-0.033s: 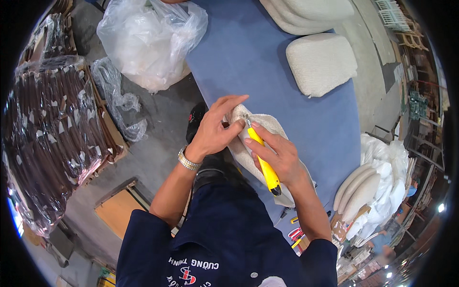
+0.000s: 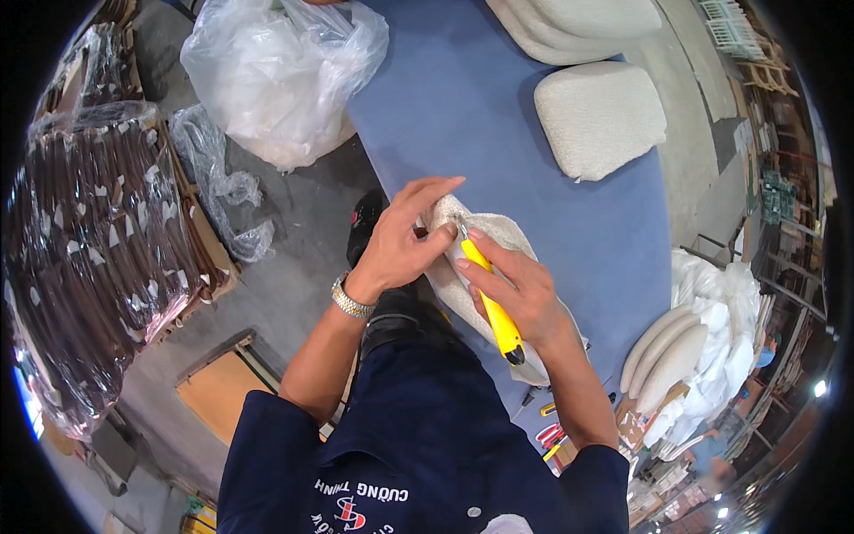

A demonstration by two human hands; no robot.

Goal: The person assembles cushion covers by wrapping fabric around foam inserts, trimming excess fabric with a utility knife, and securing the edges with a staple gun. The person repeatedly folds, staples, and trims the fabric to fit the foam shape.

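Note:
My right hand (image 2: 527,292) is closed round a yellow utility knife (image 2: 495,311) with a black end cap. Its metal blade points away from me and meets the corner of a beige fabric-covered cushion (image 2: 505,231). This cushion lies at the table's near left edge, partly under both hands. At that same corner my left hand (image 2: 402,242), with a metal watch on the wrist, grips the fabric. The left thumb presses close to the blade tip, while the index finger stretches out past the corner. Whether the blade has gone into the fabric cannot be made out.
Beyond the hands, a finished-looking beige cushion (image 2: 600,120) lies on the blue table (image 2: 463,116), near a cushion stack (image 2: 578,27). Hand tools (image 2: 550,434) sit by my right forearm. A plastic bag (image 2: 276,89) and wrapped brown parts (image 2: 98,240) stand left; more cushions (image 2: 663,351) right.

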